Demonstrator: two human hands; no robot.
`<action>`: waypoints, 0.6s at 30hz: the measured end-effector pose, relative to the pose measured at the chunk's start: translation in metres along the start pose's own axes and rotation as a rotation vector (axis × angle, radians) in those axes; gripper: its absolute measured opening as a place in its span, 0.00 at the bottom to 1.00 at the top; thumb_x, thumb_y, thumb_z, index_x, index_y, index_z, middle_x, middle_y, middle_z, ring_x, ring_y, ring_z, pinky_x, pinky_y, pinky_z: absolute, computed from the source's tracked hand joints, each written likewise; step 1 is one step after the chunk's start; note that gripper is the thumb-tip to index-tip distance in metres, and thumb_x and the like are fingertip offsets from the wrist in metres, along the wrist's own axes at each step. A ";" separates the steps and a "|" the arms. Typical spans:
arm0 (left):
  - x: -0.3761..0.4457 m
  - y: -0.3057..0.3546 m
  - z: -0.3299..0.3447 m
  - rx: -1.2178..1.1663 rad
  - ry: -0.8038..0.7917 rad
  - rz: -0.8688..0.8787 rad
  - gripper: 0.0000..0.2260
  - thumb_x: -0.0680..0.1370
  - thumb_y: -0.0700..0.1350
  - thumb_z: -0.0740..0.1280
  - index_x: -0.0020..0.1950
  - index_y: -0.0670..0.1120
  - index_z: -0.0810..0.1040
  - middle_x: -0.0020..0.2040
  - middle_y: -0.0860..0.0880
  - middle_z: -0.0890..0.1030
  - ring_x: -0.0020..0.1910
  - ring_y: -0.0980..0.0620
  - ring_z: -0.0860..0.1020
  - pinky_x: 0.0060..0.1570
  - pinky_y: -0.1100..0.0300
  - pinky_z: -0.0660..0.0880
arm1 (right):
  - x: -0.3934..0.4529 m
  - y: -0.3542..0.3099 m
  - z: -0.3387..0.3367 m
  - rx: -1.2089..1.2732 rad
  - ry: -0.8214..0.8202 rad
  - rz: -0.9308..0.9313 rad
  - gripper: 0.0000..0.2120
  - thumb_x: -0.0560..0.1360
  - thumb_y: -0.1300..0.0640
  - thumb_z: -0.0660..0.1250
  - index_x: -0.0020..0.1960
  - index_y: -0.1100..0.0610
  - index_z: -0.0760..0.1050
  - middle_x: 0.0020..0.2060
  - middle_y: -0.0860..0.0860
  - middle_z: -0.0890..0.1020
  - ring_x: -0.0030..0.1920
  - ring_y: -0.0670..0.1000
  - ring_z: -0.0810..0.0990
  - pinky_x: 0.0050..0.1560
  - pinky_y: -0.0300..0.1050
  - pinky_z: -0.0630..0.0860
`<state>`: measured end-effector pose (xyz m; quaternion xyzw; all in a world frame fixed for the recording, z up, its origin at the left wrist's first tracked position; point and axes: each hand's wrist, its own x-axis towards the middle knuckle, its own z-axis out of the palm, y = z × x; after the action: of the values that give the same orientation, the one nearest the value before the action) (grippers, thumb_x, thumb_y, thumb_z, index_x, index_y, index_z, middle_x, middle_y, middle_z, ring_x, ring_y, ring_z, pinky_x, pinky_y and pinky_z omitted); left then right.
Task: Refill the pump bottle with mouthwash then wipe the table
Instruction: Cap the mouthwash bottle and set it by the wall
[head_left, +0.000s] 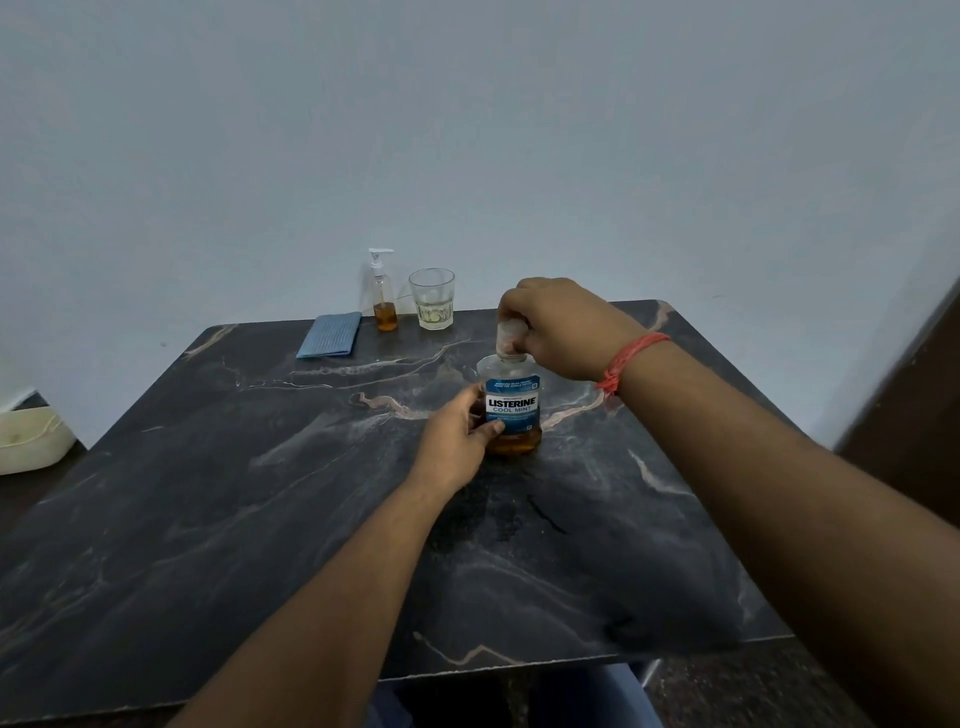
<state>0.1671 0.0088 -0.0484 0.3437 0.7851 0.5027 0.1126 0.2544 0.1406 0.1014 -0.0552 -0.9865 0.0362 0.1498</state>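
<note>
A clear mouthwash bottle (513, 410) with a blue label and amber liquid at its bottom stands upright in the middle of the dark marble table (260, 493). My left hand (457, 441) grips its body from the left. My right hand (561, 325) is closed from above on the bottle's clear cap (508, 340). At the table's far edge stands a small clear pump bottle (384, 296) with a white pump and a little amber liquid. A folded blue cloth (330, 335) lies to the left of the pump bottle.
A clear drinking glass (432, 299) with a little pale liquid stands right of the pump bottle. A cream-coloured container (31, 439) sits off the table's left side. A pale wall rises behind the table. A dark wooden panel (914, 389) stands at the right.
</note>
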 end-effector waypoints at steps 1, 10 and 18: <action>-0.001 0.000 0.000 0.003 0.009 0.003 0.22 0.79 0.39 0.70 0.72 0.52 0.73 0.63 0.54 0.82 0.61 0.57 0.79 0.57 0.67 0.72 | 0.000 -0.001 0.001 -0.003 0.005 0.006 0.09 0.76 0.59 0.64 0.55 0.57 0.76 0.52 0.53 0.78 0.53 0.55 0.75 0.52 0.50 0.74; -0.005 0.003 0.003 0.013 0.033 0.011 0.21 0.79 0.39 0.70 0.71 0.51 0.73 0.64 0.52 0.82 0.63 0.56 0.78 0.65 0.56 0.74 | -0.002 -0.005 0.015 0.002 0.106 0.108 0.20 0.73 0.40 0.69 0.46 0.55 0.69 0.43 0.51 0.73 0.42 0.51 0.70 0.41 0.44 0.64; -0.003 0.004 0.003 -0.005 0.030 0.004 0.21 0.79 0.38 0.70 0.70 0.51 0.73 0.63 0.52 0.82 0.62 0.56 0.79 0.66 0.53 0.75 | -0.006 -0.001 0.011 0.141 0.085 0.036 0.13 0.77 0.55 0.68 0.60 0.57 0.78 0.54 0.53 0.82 0.54 0.53 0.78 0.52 0.43 0.71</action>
<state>0.1725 0.0094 -0.0472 0.3375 0.7848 0.5100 0.1005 0.2567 0.1380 0.0894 -0.0637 -0.9730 0.1060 0.1946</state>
